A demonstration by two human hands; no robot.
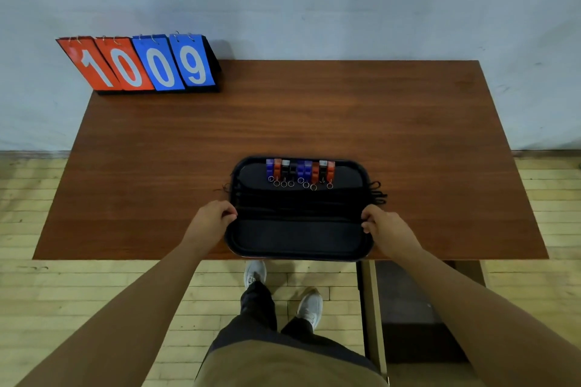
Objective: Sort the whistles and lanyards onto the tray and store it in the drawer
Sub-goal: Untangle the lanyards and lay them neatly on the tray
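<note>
Head view: black tray (298, 237) at worktop (283, 122) near edge; 9 whistles (300, 170) rowed at its far side, black lanyards (298, 203) across middle. Left hand (217, 217) and right hand (382, 225), fingers gripping tray ends.

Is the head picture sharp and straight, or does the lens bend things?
Head view: even, soft light; the brown wooden table edges splay from wide-angle distortion; the coloured plastic whistles look slightly soft; the black cord lanyards merge into the dark oval tray.
</note>
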